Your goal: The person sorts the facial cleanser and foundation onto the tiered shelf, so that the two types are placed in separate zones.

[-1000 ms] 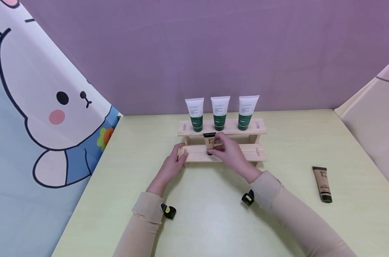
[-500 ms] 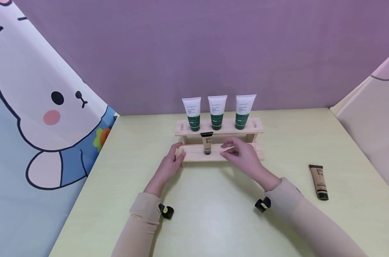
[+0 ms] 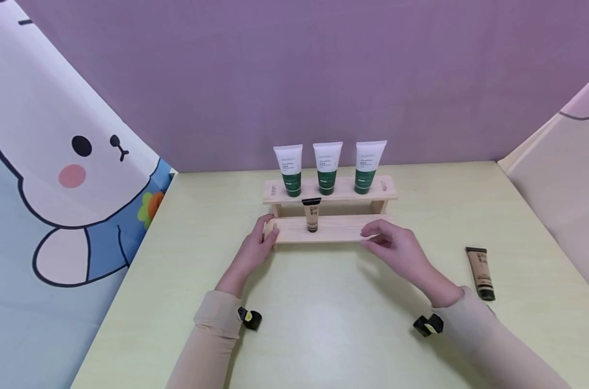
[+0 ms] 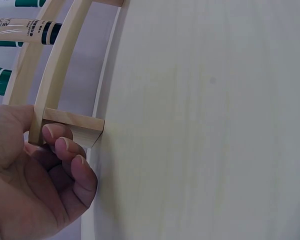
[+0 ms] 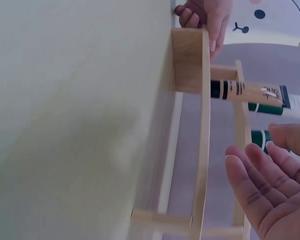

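A two-tier wooden display rack stands on the table. My left hand grips the left end of its lower shelf; in the left wrist view the thumb lies over the shelf and the fingers curl by the end support. On the lower shelf, left of its middle, a small tan tube stands upright on its black cap. My right hand is at the lower shelf's right end, its fingers loosely bent and holding nothing. A second tan tube lies on the table at the right.
Three white-and-green tubes stand in a row on the upper shelf: a left one, a middle one and a right one. Behind the table hangs a purple cloth. A cartoon-printed cloth covers the left side.
My right hand has let go of the tan tube, which stays standing on the lower shelf, and has moved right and toward me. The left hand keeps its grip on the rack.
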Available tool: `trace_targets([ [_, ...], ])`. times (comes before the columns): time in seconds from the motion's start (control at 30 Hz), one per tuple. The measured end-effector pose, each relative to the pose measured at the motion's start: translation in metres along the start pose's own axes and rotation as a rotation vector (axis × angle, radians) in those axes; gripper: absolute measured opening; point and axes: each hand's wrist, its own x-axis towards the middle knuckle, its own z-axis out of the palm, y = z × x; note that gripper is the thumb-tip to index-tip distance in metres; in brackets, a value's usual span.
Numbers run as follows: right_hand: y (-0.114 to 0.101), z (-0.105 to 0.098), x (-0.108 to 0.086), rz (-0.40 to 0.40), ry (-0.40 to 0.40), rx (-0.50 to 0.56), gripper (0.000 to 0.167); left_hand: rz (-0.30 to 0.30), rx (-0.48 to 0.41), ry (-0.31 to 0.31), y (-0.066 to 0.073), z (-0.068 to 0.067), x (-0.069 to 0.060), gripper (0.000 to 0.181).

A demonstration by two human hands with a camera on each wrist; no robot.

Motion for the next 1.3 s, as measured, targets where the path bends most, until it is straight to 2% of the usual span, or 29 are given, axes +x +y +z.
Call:
trace_targets([
  [0.27,0.016,-0.028,-0.024,0.018,0.042,-0.118,0.015,-0.021,0.004,-0.006,0.003,-0.001,0.0,0.048],
  [0.47,0.025,-0.053,-0.043,0.077,0.061,-0.235,0.018,-0.028,0.005,-0.002,0.005,-0.001,-0.002,0.047],
  [0.67,0.037,-0.08,-0.062,0.141,0.078,-0.306,0.02,-0.033,0.0,-0.006,0.005,-0.001,-0.002,0.047],
  [0.9,0.055,-0.106,-0.08,0.251,0.05,-0.433,0.028,-0.041,-0.006,-0.01,0.006,-0.002,-0.002,0.046],
  [1.3,0.075,-0.129,-0.099,0.413,0.001,-0.55,0.031,-0.044,-0.017,-0.01,0.006,-0.001,-0.002,0.046],
])
